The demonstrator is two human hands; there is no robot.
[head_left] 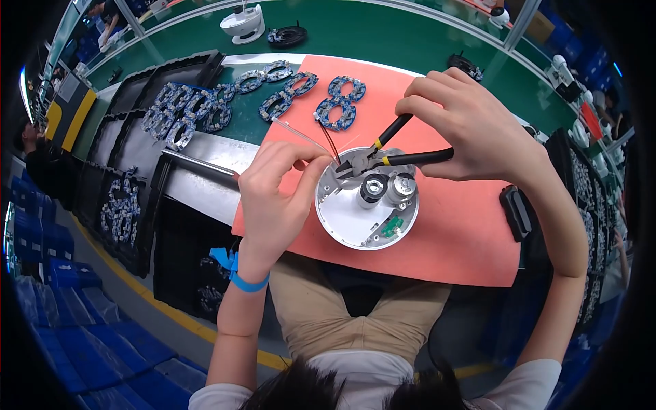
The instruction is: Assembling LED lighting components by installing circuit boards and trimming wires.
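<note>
A white round housing lies open side up, with a black-rimmed cylinder, a silver motor-like part and a small green board inside. My left hand is closed at its upper left rim, thumb and forefinger pinched on thin wires. Pale leads and dark red ones rise beside those fingertips. In my right hand are cutting pliers with black and yellow handles spread apart. Their jaws sit over the housing by the wires; what lies between them is too small to tell.
Beneath the housing spreads an orange-pink mat. Blue figure-eight circuit boards lie beyond it, and more are heaped at left. Black trays stand at left. A black block rests at the mat's right edge. Behind runs a green bench.
</note>
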